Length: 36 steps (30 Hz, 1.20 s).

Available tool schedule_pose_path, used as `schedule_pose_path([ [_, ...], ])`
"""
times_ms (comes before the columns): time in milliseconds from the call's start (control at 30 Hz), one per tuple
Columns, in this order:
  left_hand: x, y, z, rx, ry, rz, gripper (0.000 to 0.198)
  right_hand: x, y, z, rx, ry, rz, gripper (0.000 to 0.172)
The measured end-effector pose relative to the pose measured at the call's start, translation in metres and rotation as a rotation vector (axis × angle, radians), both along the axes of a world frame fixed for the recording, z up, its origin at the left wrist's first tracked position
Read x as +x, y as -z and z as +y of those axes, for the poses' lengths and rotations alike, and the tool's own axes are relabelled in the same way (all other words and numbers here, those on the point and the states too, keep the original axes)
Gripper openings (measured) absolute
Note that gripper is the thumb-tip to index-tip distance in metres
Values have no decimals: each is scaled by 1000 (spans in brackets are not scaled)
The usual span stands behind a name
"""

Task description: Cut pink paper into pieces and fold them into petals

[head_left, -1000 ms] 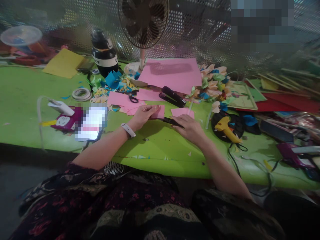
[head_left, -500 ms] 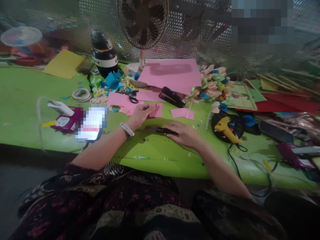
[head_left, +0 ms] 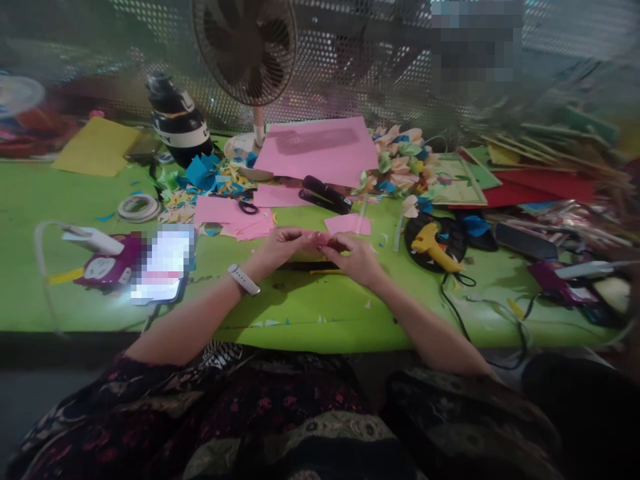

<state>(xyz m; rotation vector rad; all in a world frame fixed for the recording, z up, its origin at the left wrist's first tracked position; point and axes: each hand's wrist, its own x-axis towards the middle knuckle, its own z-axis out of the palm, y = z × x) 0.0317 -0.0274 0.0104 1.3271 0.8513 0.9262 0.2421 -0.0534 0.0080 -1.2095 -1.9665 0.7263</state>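
Observation:
A small piece of pink paper (head_left: 324,237) is pinched between my two hands above the green table (head_left: 280,313). My left hand (head_left: 284,245), with a white band at its wrist, is closed on the paper's left side. My right hand (head_left: 356,255) pinches it from the right, thumb and fingers together. Most of the paper hides behind the fingers. Under the hands lies a long dark tool with a yellow strip (head_left: 327,271), perhaps a cutter; its kind is unclear. Beyond are pink sheets (head_left: 217,210), black-handled scissors (head_left: 248,207) and a black stapler (head_left: 326,195).
A lit phone (head_left: 163,263) and purple socket box (head_left: 113,263) stand left. At right, a yellow glue gun (head_left: 435,248) rests on a black dish, its cord trailing forward. A fan (head_left: 245,47), black bottle (head_left: 180,123) and paper flowers (head_left: 400,157) stand behind.
My right hand has let go of the dark tool, which now lies on the table, and has taken hold of the pink paper. My left hand has come nearer it. The view has shifted right.

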Motion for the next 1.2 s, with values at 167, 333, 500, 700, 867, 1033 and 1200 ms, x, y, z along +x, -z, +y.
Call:
schedule_pose_path([
  [167,-1,-3,-1,-101,17,5,36,2,6,6,-83,15,75,48],
  [333,-1,-8,6,-214,-98,-3,30,17,10,23,-35,90,-63,41],
  [500,-2,-14,16,-286,-284,-34,21,26,11,40,139,259,-615,39],
  [700,-5,-11,23,-332,-331,-48,11,20,19,47,180,260,-824,32],
  [867,-2,-13,23,-332,-283,3,13,26,19,49,194,321,-765,38],
  [1033,5,-20,29,-333,-211,80,11,44,13,54,195,495,-600,28],
  [1200,29,-20,43,-391,-128,105,13,60,14,58,201,582,-447,21],
])
